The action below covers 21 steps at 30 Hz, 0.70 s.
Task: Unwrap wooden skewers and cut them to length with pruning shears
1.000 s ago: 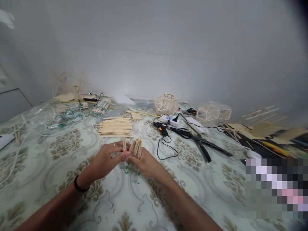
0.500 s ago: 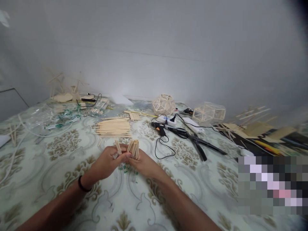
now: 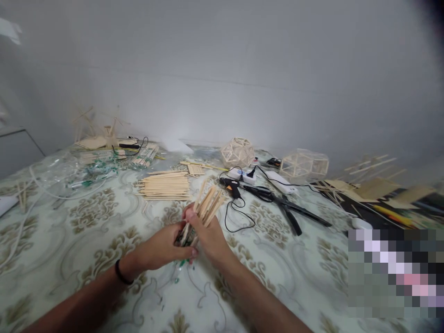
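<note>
A bundle of wooden chopsticks point(image 3: 210, 202) leans up and to the right over the table, its pale ends fanned out at the top. My right hand point(image 3: 208, 233) is closed around the middle of the bundle, thumb across the front. Lower down, my left hand point(image 3: 163, 247) wraps round the bottom end, where dark green-printed plastic shows between the fingers. Green and clear scraps of wrapper point(image 3: 181, 264) hang or lie just below the hands. Beyond them, a flat stack of chopsticks point(image 3: 164, 186) lies in a row on the patterned tablecloth point(image 3: 93, 210).
Right of the hands are a glue gun point(image 3: 231, 186) with a looped cord, a power strip point(image 3: 242, 175) and a long black tool point(image 3: 287, 210). Stick-built polyhedra point(image 3: 237, 152) stand at the back. Crumpled wrappers point(image 3: 88, 175) lie at the left.
The chopsticks, earlier split between both hands, are now together in one bundle, tilted rightward. My right hand has risen around them; my left has shifted down to their lower end.
</note>
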Each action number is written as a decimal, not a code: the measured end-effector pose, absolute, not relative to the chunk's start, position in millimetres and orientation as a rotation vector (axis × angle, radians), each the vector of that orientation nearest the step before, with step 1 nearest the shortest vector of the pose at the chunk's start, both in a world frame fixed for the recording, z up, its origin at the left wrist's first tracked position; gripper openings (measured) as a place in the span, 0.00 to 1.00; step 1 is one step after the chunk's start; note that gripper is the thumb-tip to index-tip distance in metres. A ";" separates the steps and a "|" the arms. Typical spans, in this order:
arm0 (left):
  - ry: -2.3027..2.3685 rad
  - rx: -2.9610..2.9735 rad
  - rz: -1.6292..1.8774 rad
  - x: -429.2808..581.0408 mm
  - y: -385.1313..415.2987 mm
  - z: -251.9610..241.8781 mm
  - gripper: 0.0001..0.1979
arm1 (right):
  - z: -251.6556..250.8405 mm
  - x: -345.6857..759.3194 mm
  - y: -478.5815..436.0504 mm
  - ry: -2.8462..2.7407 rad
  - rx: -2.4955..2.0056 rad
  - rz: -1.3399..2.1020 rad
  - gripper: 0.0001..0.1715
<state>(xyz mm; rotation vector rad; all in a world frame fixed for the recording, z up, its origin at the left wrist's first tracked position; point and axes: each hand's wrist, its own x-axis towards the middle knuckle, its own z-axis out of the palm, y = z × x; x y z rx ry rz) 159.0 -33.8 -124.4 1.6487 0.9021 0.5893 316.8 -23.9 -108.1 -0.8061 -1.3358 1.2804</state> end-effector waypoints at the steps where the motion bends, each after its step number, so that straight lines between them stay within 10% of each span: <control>1: 0.920 1.648 0.521 159.1 -35.2 -123.0 0.17 | -107.1 318.1 -23.8 -1.378 -0.825 1.226 0.17; 9: 1.106 1.762 0.300 153.3 -42.6 -105.6 0.25 | -96.6 342.0 -12.5 -1.344 -0.483 1.350 0.10; 21: 1.061 1.739 0.267 148.6 -36.4 -109.5 0.24 | -91.4 342.4 -11.0 -1.078 -0.534 1.550 0.26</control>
